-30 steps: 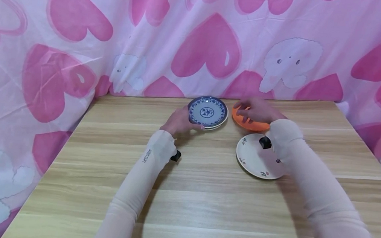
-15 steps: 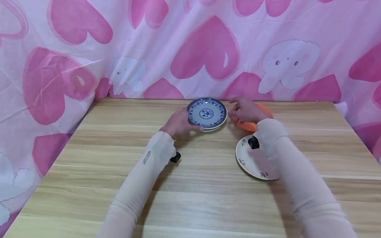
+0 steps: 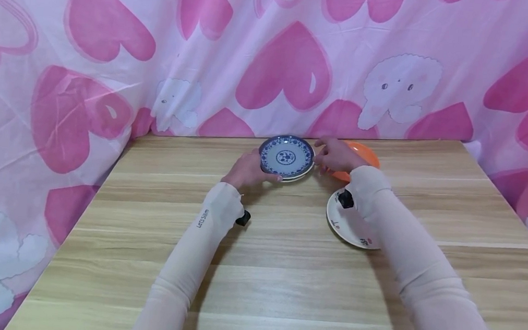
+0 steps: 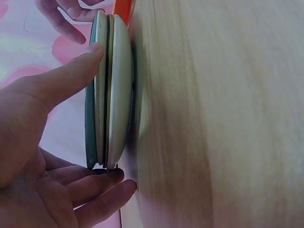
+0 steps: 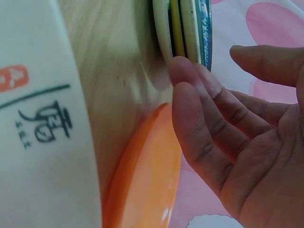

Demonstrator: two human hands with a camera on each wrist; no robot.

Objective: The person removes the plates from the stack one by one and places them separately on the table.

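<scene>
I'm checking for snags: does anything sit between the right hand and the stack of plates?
Nothing visible does: the right hand is close beside the stack of plates; the orange plate lies to the stack's right, partly hidden by the hand.

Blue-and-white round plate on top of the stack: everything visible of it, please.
The blue-and-white round plate looks like glazed ceramic: dark blue rim, floral band, round floral motif at the centre. It lies face up on pale stacked plates near the back of the light wood-grain table. The left hand grips the stack's left and near sides; the right hand has its fingertips at the right edge, exact contact unclear.
</scene>
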